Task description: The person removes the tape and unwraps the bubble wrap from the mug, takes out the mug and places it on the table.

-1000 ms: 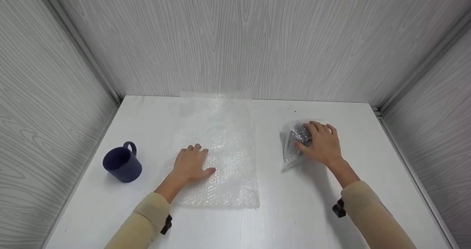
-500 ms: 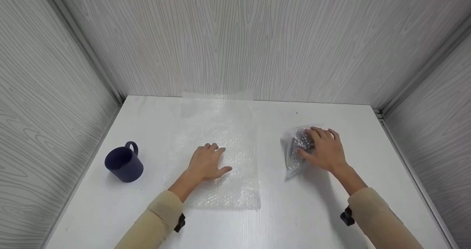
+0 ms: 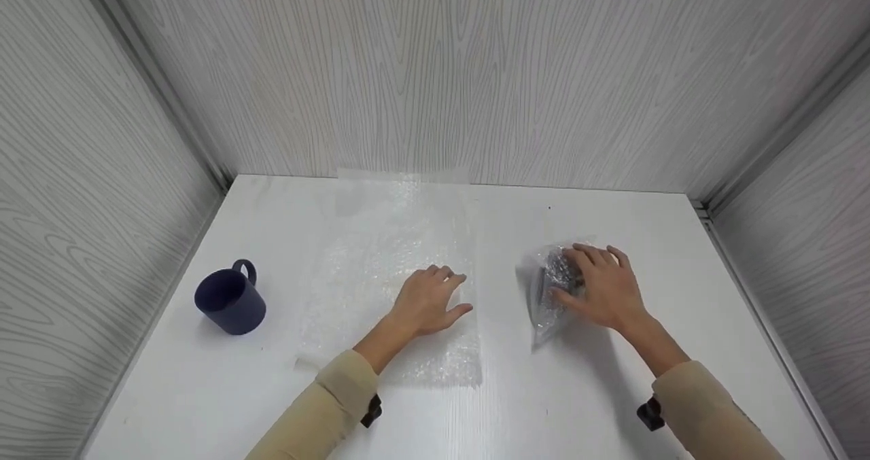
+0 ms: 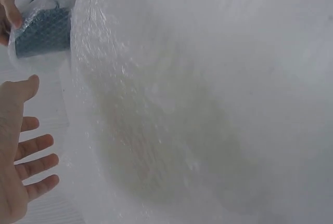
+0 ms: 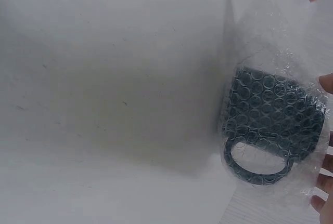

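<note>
Bubble sheet [image 3: 360, 256] laid flat, wrapped mug [image 5: 273, 112] gripped, blue mug [image 3: 231, 310] bare

We judge that one of two mugs is already wrapped. On the right of the white table [image 3: 183, 392], the right hand [image 3: 608, 293] holds the wrapped mug, thumb and fingers curled about its clear padding; the right wrist view shows us a dark body and a ring handle through the bubbles. Whether that wrap is fastened, we cannot tell.

The rest looks undone to us. On the left, the blue mug stands upright, handle pointing away, well apart from both hands and the sheet, with nothing covering it. The sheet lies spread between the two mugs, its far end reaching the back wall [image 3: 435, 73], and no mug sits on it. Over its right part we see the left hand [image 3: 425, 304], fingers loosely extended and thumb held out, gripping nothing; whether it touches the plastic, we cannot say.
</note>
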Demonstrator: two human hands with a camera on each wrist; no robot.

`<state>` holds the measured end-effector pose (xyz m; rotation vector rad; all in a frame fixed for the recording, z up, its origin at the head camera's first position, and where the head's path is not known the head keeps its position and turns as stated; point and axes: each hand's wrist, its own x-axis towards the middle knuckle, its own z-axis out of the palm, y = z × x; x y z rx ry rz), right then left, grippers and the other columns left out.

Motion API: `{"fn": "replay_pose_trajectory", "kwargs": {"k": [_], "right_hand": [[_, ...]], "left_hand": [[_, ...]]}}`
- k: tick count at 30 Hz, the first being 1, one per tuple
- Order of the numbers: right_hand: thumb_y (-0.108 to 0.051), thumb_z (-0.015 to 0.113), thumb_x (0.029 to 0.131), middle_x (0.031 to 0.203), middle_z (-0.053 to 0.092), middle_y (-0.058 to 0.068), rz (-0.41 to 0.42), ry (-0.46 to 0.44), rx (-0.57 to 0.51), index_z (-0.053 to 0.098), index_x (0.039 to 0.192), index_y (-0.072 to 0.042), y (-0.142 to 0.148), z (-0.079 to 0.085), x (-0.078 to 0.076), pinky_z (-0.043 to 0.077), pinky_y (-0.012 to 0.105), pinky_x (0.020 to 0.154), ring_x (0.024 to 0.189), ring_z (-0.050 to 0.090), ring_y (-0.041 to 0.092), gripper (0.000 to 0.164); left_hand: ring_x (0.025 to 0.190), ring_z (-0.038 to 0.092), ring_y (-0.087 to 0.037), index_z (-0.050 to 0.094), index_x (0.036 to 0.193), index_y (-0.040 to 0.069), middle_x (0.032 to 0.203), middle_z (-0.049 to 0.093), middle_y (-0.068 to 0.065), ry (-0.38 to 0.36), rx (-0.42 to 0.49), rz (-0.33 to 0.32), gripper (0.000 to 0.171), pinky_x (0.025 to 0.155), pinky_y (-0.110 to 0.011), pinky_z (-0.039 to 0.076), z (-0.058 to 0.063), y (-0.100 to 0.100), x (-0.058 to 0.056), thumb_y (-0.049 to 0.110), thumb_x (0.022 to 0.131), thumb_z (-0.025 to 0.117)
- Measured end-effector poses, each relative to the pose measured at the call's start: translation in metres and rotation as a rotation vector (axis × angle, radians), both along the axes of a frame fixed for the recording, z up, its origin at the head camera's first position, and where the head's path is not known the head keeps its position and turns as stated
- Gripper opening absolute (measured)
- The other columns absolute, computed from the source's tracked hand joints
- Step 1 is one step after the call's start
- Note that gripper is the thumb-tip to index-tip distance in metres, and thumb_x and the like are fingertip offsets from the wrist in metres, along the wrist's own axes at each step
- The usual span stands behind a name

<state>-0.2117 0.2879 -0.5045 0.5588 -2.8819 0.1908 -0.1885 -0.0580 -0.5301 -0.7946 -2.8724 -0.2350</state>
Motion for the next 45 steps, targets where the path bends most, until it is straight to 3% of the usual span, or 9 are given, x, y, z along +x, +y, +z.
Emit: {"fn": "replay_pose_trajectory", "kwargs": {"k": [7,13,25,31,45], "right_hand": [[-0.052,0.075,0.089,0.15,0.06,0.02,0.056,-0.01,0.003,0.06,0.143,-0.007,-0.002,0.004,0.014,0.034,0.064,0.122,0.138,0.057,0.042,0.072],[-0.052,0.078,0.087,0.15,0.061,0.019,0.085,-0.022,0.014,0.061,0.142,-0.007,0.0,0.007,0.022,0.033,0.063,0.123,0.139,0.058,0.041,0.073],[-0.048,0.083,0.081,0.148,0.064,0.014,0.16,0.0,0.029,0.063,0.139,-0.01,0.001,0.01,0.038,0.034,0.063,0.123,0.137,0.06,0.038,0.073],[-0.042,0.084,0.077,0.147,0.064,0.012,0.218,0.019,0.027,0.064,0.138,-0.01,0.002,0.011,0.041,0.033,0.06,0.123,0.138,0.059,0.037,0.072],[-0.034,0.082,0.07,0.145,0.066,0.009,0.276,0.029,-0.018,0.066,0.133,-0.013,0.003,0.009,0.046,0.032,0.06,0.123,0.136,0.062,0.033,0.068]], "left_hand": [[0.117,0.07,-0.024,0.069,0.138,0.017,0.127,0.074,-0.005,0.027,0.059,-0.014,0.051,0.097,-0.039,0.06,0.001,0.02,-0.002,0.052,0.101,0.064],[0.114,0.071,-0.022,0.069,0.138,0.018,0.125,0.075,-0.003,0.048,0.072,-0.064,0.05,0.094,-0.036,0.06,-0.001,0.041,-0.002,0.052,0.102,0.063],[0.112,0.072,-0.018,0.069,0.137,0.021,0.124,0.075,0.001,0.092,0.126,-0.1,0.047,0.092,-0.032,0.06,-0.005,0.073,-0.012,0.049,0.099,0.069],[0.109,0.073,-0.015,0.07,0.135,0.022,0.123,0.075,0.003,0.139,0.15,-0.122,0.045,0.089,-0.028,0.06,-0.005,0.08,-0.012,0.047,0.098,0.072],[0.105,0.073,-0.012,0.075,0.127,0.025,0.119,0.077,0.007,0.153,0.177,-0.167,0.035,0.088,-0.027,0.06,-0.011,0.087,-0.006,0.042,0.096,0.074]]}}
